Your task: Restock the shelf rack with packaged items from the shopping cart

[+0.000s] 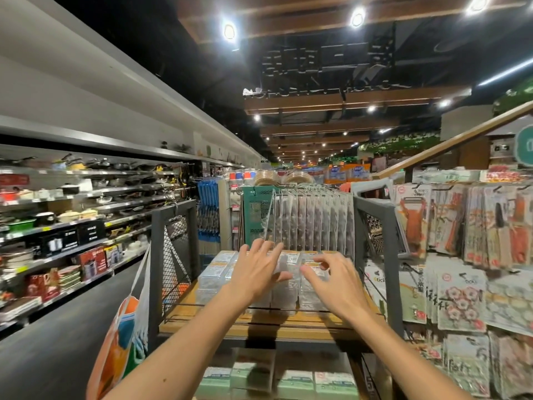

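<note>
The shelf rack (176, 284) is a dark metal frame with mesh sides and a wooden shelf. Rows of clear plastic packs with orange labels (215, 274) stand on that shelf. My left hand (256, 272) reaches over the middle packs, fingers straight and spread, thumb out to the right, touching their tops. My right hand (331, 281) lies just to its right with loosely bent fingers resting on the neighbouring packs. Neither hand plainly grips a pack. The shopping cart is out of view.
Clear packs hang on hooks (311, 220) above the shelf. Green boxes (294, 379) fill the lower shelf. A colourful tote bag (124, 342) hangs on the rack's left side. Hanging kitchen tools (461, 223) crowd the right; cookware shelves (86, 220) line the aisle's left.
</note>
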Motion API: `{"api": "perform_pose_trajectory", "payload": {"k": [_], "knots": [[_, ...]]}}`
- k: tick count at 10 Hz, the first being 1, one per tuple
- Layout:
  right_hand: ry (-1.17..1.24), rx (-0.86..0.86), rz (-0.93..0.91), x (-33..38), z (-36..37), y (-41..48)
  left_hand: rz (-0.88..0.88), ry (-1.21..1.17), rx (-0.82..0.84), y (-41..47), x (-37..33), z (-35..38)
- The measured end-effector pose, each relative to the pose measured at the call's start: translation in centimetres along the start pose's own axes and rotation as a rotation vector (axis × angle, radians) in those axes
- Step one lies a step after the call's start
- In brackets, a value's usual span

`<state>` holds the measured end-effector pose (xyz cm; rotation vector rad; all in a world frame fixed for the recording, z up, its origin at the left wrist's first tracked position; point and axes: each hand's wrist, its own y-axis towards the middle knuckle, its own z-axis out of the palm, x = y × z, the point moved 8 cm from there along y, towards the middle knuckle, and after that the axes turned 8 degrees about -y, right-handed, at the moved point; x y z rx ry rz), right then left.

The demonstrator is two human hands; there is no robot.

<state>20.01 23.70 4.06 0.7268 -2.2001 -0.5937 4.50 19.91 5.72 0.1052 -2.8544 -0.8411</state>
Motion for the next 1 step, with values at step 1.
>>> {"api": "perform_pose_trajectory", "payload": {"k": [1], "knots": [[0.125, -0.049, 0.018, 0.44, -4.27, -2.67, 0.018, -0.290, -0.076, -3.25, -0.06, -3.08]]}}
